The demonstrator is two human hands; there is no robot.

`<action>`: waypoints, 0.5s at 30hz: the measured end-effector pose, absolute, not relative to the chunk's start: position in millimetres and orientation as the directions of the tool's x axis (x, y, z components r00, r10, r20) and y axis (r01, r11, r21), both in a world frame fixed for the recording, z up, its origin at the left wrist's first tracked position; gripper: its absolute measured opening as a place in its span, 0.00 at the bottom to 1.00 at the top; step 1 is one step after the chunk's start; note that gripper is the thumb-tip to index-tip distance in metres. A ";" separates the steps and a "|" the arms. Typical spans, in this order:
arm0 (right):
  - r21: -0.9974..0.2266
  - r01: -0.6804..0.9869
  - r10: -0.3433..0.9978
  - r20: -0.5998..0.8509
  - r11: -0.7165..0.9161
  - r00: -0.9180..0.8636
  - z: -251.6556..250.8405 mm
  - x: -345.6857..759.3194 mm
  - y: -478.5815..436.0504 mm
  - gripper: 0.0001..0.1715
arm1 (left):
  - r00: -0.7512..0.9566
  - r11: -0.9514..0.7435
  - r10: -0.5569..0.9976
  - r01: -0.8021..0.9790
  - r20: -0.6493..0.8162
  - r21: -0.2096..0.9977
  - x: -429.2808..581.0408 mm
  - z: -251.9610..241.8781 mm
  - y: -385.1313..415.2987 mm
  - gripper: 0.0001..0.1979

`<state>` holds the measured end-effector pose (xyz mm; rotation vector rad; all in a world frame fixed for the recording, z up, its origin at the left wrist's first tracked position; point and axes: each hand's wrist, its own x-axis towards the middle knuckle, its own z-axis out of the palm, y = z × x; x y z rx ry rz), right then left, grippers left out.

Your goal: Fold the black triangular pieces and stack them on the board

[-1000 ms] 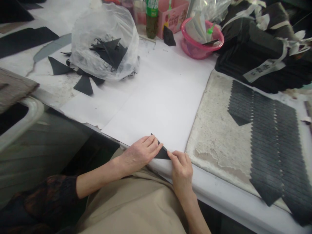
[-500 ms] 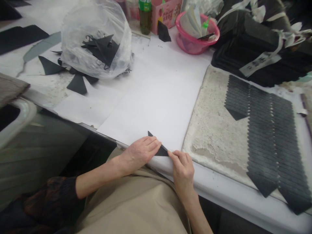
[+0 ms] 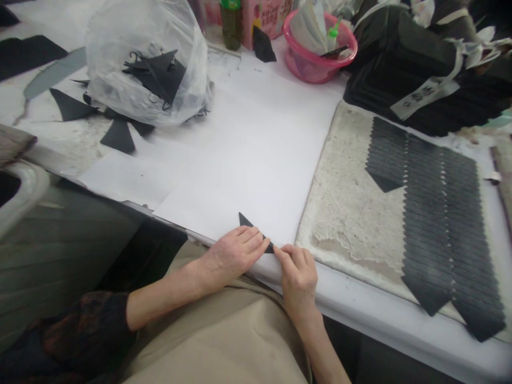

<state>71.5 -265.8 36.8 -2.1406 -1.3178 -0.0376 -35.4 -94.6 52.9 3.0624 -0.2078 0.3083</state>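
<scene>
At the front edge of the white-covered table lies a folded black triangular piece of sheet material, its narrow tip pointing away to the left. My left hand rests over its middle, fingers stretched out and pressing down along the fold, covering much of it. At the near right corner, the thumb and forefinger of my right hand pinch the piece, with the other fingers curled. Right of my hands, rows of overlapping black pointed pieces lie on a worn pale board.
A clear plastic bag of black pieces stands at the back left, with loose black pieces beside it. Farther back are a bottle, a pink basin and a tied black stack.
My left hand has slid slightly along the fold toward the right hand, covering more of the near corner. The whole view has shifted a little; the right hand keeps its pinch.
</scene>
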 end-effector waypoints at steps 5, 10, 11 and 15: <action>-0.516 0.793 0.788 0.315 -0.325 0.528 35.0 72.1 -270.4 0.12 | 0.975 -0.994 -0.094 -0.101 0.204 0.027 -36.4 53.5 -101.3 0.15; -0.578 0.718 0.736 0.276 -0.388 0.619 33.9 73.2 -274.5 0.07 | 0.975 -0.996 -0.089 -0.092 0.204 0.005 -36.7 56.6 -104.1 0.15; -0.594 0.703 0.727 0.268 -0.391 0.632 33.9 73.5 -275.1 0.07 | 0.975 -0.996 -0.091 -0.092 0.202 0.000 -36.5 57.3 -104.4 0.15; -0.620 0.674 0.720 0.240 -0.403 0.651 33.5 73.8 -276.0 0.09 | 0.977 -0.997 -0.082 -0.081 0.196 -0.011 -36.3 58.6 -106.0 0.15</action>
